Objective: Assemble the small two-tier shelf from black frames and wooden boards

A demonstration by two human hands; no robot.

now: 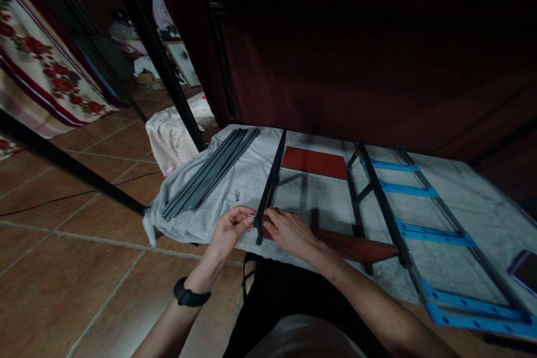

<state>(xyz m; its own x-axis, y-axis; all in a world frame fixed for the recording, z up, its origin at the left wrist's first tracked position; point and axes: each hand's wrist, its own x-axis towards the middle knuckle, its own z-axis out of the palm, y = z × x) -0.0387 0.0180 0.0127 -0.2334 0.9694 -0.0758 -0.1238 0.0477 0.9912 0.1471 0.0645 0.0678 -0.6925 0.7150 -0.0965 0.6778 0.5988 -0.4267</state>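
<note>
My left hand (230, 230) pinches a small screw (251, 215) against the outer side of a black metal frame bar (271, 179), close to its near end. On the inner side of that bar, my right hand (291, 233) is closed around the end of a red-brown board (356, 246), its fingertips partly hidden. This board lies between two black bars, and a second red-brown board (314, 162) spans them farther back. A few loose screws (237, 196) lie on the grey blanket (255, 156) beyond my left hand.
A bundle of grey tubes (210, 170) lies left of the frame. To the right is a black rack with blue crosspieces (436, 233), then a phone (524, 271). Black bed posts (168, 72) rise at left; a dark red curtain (356, 78) hangs behind.
</note>
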